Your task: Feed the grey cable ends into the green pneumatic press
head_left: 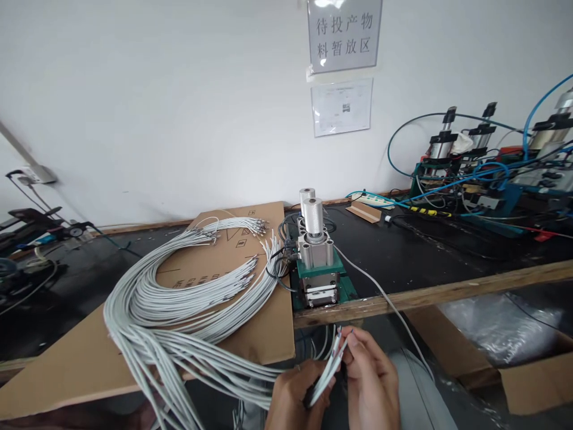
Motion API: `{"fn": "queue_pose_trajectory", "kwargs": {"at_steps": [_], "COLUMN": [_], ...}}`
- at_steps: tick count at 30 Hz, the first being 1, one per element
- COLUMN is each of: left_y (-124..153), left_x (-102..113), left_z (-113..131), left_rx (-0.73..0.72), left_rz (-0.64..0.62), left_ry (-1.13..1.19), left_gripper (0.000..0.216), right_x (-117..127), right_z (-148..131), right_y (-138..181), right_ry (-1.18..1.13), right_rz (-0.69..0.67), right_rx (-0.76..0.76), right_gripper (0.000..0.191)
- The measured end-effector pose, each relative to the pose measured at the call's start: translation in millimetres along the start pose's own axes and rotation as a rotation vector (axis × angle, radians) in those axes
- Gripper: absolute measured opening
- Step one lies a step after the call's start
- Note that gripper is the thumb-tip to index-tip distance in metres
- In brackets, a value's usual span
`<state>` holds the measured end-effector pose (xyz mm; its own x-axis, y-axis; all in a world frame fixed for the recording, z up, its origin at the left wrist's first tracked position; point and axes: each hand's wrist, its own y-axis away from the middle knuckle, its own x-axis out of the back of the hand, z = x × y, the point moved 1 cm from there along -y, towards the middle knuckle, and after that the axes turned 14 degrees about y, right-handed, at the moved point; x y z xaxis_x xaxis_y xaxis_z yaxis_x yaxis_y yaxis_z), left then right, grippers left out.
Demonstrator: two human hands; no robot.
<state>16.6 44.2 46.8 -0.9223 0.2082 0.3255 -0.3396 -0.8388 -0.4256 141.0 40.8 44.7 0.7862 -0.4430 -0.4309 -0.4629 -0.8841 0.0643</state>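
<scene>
My left hand is closed around a small bunch of white cables, whose stripped tips point up and away from me. Close beside it, my right hand pinches the end of one cable between thumb and fingertips. Just beyond both hands, at the bench edge, stands a small green and silver pneumatic machine with knurled cylinders on top. To the left, a large looped bundle of white cables lies on a cardboard sheet, and part of it hangs over the front edge.
Several pneumatic presses with blue hoses stand on the black bench at the right. Beneath it sits an open cardboard box with clear plastic. A power strip lies near the wall. Dark equipment occupies the far left.
</scene>
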Motion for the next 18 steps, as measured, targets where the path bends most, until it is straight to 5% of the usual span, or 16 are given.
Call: {"fn": "queue_pose_trajectory", "kwargs": {"at_steps": [5,10,18], "left_y": [3,7,4], "left_x": [-2,-4,-7], "left_z": [-8,-15,-9], "left_rx": [-0.015,-0.028,-0.111], "left_rz": [-0.001,-0.031,0.091], "left_ry": [0.002,0.006,0.072], "left_gripper": [0.02,0.021,0.035], "right_x": [-12,-13,11], "right_z": [-13,-11,3], "right_y": [3,4,-4], "right_ry": [-0.076,-0.072,0.27], "right_rz": [0.046,0.006,-0.09], "right_rx": [-0.097,-0.036,0.094], "right_gripper": [0.039,0.036,0.032]}}
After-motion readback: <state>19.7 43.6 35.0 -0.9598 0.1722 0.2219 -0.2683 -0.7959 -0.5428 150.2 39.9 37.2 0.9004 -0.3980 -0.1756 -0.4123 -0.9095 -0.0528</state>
